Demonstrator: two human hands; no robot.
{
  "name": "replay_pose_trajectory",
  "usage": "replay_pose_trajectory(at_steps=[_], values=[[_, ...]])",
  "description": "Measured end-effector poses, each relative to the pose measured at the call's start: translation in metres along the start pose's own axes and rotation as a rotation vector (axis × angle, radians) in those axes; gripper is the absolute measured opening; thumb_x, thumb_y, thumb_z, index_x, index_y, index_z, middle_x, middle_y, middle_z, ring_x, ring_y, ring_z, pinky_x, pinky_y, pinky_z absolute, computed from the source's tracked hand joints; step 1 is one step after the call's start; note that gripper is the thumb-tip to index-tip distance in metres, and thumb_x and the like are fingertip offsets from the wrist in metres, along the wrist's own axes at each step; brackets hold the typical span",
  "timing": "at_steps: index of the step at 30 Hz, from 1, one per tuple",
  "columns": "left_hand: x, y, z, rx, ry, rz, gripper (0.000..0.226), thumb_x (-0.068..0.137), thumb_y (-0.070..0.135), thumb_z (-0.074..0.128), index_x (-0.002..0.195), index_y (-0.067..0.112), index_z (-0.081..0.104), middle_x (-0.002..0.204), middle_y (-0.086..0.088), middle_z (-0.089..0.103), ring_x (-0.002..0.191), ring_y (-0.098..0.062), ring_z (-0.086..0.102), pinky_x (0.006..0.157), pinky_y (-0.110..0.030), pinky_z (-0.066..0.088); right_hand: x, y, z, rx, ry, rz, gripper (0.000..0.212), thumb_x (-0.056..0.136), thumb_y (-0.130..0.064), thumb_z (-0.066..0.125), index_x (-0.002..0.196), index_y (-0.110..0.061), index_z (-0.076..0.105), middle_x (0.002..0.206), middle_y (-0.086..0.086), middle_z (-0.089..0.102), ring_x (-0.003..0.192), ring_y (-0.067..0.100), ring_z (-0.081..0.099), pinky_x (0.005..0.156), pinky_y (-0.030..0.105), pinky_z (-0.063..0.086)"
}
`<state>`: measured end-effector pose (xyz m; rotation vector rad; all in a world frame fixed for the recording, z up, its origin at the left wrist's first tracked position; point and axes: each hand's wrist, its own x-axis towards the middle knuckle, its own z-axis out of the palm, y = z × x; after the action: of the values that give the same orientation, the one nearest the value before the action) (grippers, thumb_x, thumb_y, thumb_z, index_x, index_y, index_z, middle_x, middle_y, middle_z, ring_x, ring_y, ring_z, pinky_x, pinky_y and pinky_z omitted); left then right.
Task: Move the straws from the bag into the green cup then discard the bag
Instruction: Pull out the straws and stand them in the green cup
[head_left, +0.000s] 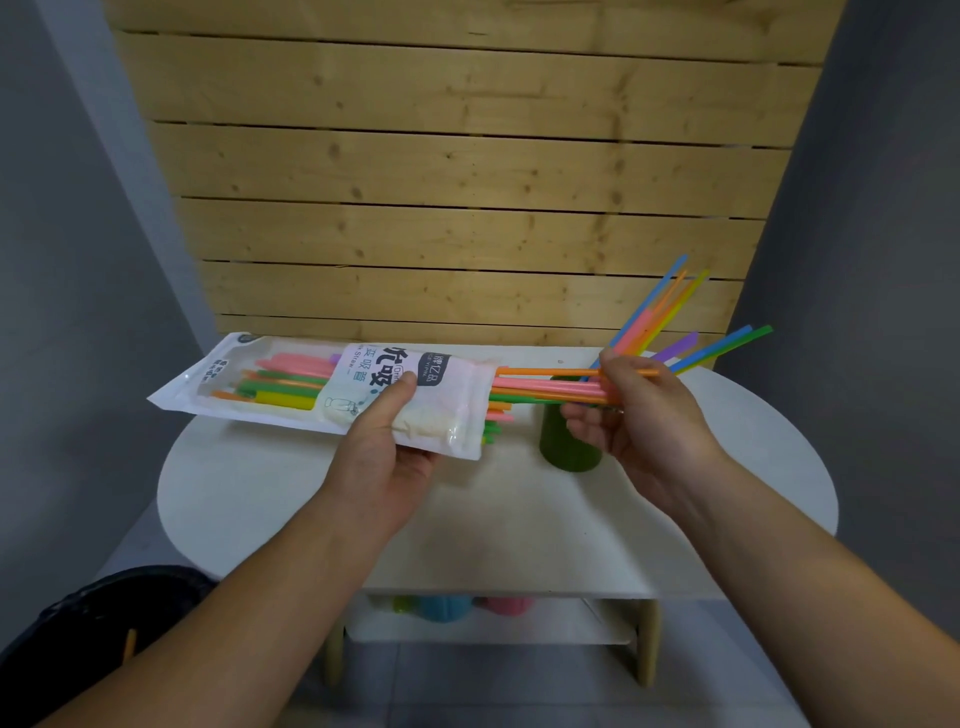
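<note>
Wood slat wall fills the 12 o'clock half of the view, grey walls either side.

White oval table sits below it, centre frame. Lower shelf under the top at 6 o'clock holds blurred blue, pink and green items, can't tell what they are.

Dark bin at 8 o'clock, on the floor just beside the table, partly behind the left forearm.

Bag at 9–10 o'clock of table centre, held lying roughly level above the tabletop, open mouth pointing toward 3 o'clock. White with a clear window and printed label; pink, green, orange and yellow straws visible inside.

Left hand grips the bag near its mouth end: thumb pressed flat on the front face, the other fingers curled underneath, mostly hidden.

Right hand at 3 o'clock of the bag, fingers pinched round a bundle of straws. Thumb on top, fingers loosely bent below. Bundle runs from the bag mouth to the hand, far ends not out of the bag.

Green cup upright on the table at 4 o'clock of the bag mouth, directly under the bundle, partly hidden by the right fingers.

Loose straws fan up and toward 1–2 o'clock behind the right hand: blue, pink, orange, yellow, purple, green. They seem to rise from the cup, but the hand hides their bases.
</note>
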<state>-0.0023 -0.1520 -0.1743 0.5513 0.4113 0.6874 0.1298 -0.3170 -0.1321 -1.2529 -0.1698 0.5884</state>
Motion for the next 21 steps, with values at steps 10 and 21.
replay_pose_trajectory(at_steps=[10, 21], values=[[-0.001, 0.0, 0.0, 0.016, -0.01, -0.01, 0.037, 0.091, 0.007, 0.07, 0.126, 0.019, 0.064, 0.112, -0.006, 0.08, 0.101, -0.022, 0.077, 0.083, -0.05, 0.062, 0.003, 0.002, -0.008, -0.119, -0.056, -0.032, 0.009, 0.092, -0.009, 0.068, 0.09, 0.0, 0.07, 0.072, 0.013, 0.063, 0.058, 0.014, 0.06, 0.052, 0.019, 0.053], [0.001, 0.006, 0.001, -0.042, 0.001, 0.005, 0.035, 0.09, 0.007, 0.072, 0.122, 0.018, 0.065, 0.112, -0.007, 0.08, 0.1, -0.023, 0.078, 0.08, -0.05, 0.064, -0.005, 0.02, 0.0, 0.078, -0.048, -0.004, 0.065, 0.063, -0.055, 0.077, 0.109, -0.011, 0.064, 0.082, 0.009, 0.062, 0.058, 0.014, 0.058, 0.054, 0.026, 0.05]])
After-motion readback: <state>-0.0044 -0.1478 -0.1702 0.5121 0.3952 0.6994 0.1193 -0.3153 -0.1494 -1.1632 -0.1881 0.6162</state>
